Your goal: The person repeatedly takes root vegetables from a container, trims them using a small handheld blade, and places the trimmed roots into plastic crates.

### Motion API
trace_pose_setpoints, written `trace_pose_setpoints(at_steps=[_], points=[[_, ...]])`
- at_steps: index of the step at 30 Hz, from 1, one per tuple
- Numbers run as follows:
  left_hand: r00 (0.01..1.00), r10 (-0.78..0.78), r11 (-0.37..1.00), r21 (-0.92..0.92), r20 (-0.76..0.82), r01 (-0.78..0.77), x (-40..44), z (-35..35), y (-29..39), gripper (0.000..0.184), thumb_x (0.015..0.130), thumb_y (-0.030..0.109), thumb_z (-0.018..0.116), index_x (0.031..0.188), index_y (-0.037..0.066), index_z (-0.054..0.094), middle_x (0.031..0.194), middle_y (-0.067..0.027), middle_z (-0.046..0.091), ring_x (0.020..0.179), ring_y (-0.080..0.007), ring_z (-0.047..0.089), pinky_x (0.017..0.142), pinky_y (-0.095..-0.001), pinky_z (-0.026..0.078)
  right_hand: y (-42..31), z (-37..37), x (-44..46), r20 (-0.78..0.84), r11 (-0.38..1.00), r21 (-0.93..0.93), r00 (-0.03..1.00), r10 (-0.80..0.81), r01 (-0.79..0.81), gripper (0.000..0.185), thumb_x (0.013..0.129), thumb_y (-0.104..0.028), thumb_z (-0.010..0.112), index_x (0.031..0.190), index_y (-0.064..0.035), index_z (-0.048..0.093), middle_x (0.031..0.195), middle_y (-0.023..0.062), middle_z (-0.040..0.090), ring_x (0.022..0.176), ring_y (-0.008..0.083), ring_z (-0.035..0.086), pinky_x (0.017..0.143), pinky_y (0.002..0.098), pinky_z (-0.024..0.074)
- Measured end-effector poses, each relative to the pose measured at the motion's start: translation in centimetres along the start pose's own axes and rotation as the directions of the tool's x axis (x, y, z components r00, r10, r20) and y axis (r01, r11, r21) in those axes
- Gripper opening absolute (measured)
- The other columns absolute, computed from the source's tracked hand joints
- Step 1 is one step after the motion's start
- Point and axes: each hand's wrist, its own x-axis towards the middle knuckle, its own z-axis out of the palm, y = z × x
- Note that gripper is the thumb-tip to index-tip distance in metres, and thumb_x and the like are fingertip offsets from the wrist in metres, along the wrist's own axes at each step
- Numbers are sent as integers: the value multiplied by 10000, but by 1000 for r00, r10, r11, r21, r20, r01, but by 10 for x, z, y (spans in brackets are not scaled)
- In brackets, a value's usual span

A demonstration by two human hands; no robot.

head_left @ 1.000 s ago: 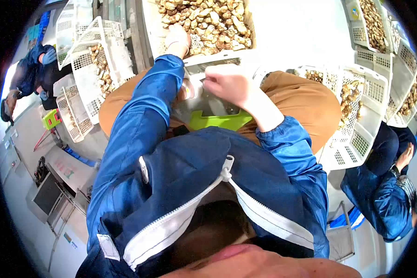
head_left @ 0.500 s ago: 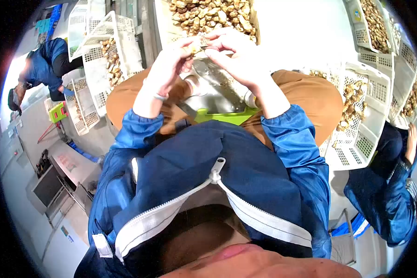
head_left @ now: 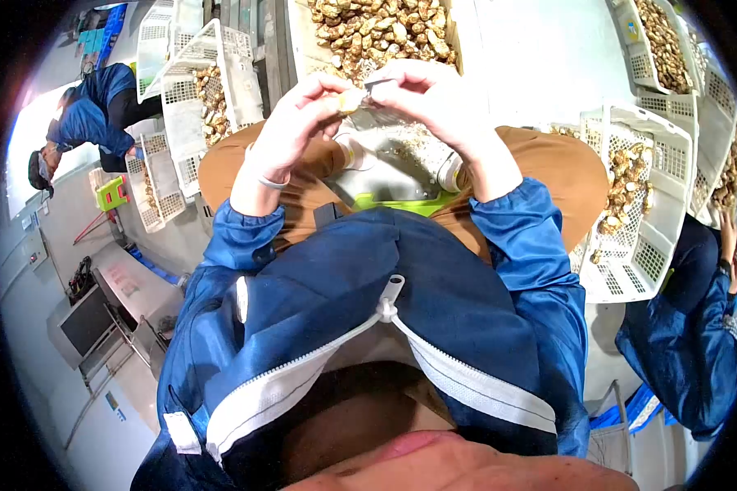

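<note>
Yellowish held piece (head_left: pixel 351 101), brown trousers (head_left: pixel 561 176)

glossy cloth sleeves (head_left: pixel 520 225), matt cloth trousers (head_left: pixel 557 168), smooth plastic crates (head_left: pixel 667 155), rough piled pieces (head_left: pixel 385 34).

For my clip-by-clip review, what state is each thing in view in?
Left hand, closed on yellowish piece
Right hand, closed on dark tool
Yellowish piece, held; whole or cut unclear
Dark tool, held; type unclear
Big bin, open, well filled with brown-and-pale pieces
Basket beside right knee, partly filled
Basket beside left knee, partly filled
Jacket zipper, partly undone
</note>
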Motion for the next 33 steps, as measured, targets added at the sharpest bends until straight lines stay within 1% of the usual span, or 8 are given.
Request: trace_pose_setpoints(at_steps=[7, 11, 14, 19, 26, 28, 32, 33], points=[[989, -146, 933, -335, -29, 128, 5, 6, -7, 293, 1009, 218, 536, 1236, 34, 556, 961, -35, 629, 737, -74, 559, 656, -189, 469, 0, 2, -2, -62, 1000, -19, 998, 0, -1, 139, 875, -114, 714, 953, -3, 683, 884, 3, 670, 804, 64, 611, 730, 227, 505], [998, -27, 988, -147, 58, 35, 4, 3, -10, 286, 1011, 227, 545, 1231, 44, 550, 978, -26, 625, 750, -60, 552, 659, -172, 453, 1, -1, 5, -49, 995, 93, 998, 45, -41, 127, 880, -131, 711, 930, -15, 702, 890, 20, 697, 808, 70, 627, 714, 220, 504], [994, -58, 947, -309, 94, 85, 0, -2, -13, 267, 1012, 231, 546, 1204, 46, 559, 950, -21, 624, 752, -49, 546, 649, -171, 447, 6, -6, 6, -38, 961, 185, 975, 218, -208, 172, 888, -145, 710, 997, -16, 682, 971, 49, 705, 848, 96, 635, 793, 230, 524], [1000, -9, 980, -199, 19, 13, 2, -6, -24, 278, 1039, 293, 480, 1132, 46, 569, 926, -19, 622, 732, -60, 514, 644, -193, 433, 8, 9, 3, -66, 1000, 7, 998, 14, -14, 130, 883, -145, 701, 963, -42, 707, 853, 13, 688, 791, 66, 617, 717, 225, 497], [974, -68, 969, -248, -216, 12, 2, 19, -22, 264, 1043, 307, 470, 1100, 71, 573, 837, 14, 558, 707, -60, 484, 604, -197, 393, 3, 6, 5, -98, 982, 90, 980, 173, -165, 128, 866, -131, 718, 938, -27, 698, 863, 7, 671, 806, 88, 620, 750, 229, 500], [986, 79, 996, -20, -149, -83, 5, 12, -26, 250, 1044, 264, 473, 1129, 48, 564, 856, 0, 560, 691, -76, 482, 612, -202, 416, 5, 10, 4, -98, 994, -73, 993, 69, -76, 131, 869, -131, 712, 923, -12, 701, 861, 26, 691, 795, 97, 632, 753, 235, 508], [968, 191, 923, 365, -164, -120, 4, 13, -30, 221, 1043, 208, 467, 1127, 28, 564, 806, -1, 545, 670, -75, 466, 602, -210, 406, -2, 2, 6, -57, 978, 118, 982, 182, -174, 125, 903, -118, 684, 911, 5, 660, 951, 50, 687, 889, 116, 657, 830, 267, 533], [975, 138, 973, 207, -175, -101, 5, 13, -31, 214, 1039, 199, 474, 1123, 25, 566, 803, -3, 541, 667, -75, 464, 602, -214, 404, 0, -3, 7, -21, 958, 197, 976, 218, -209, 141, 895, -123, 698, 917, 11, 660, 962, 47, 684, 918, 112, 648, 834, 262, 528]])
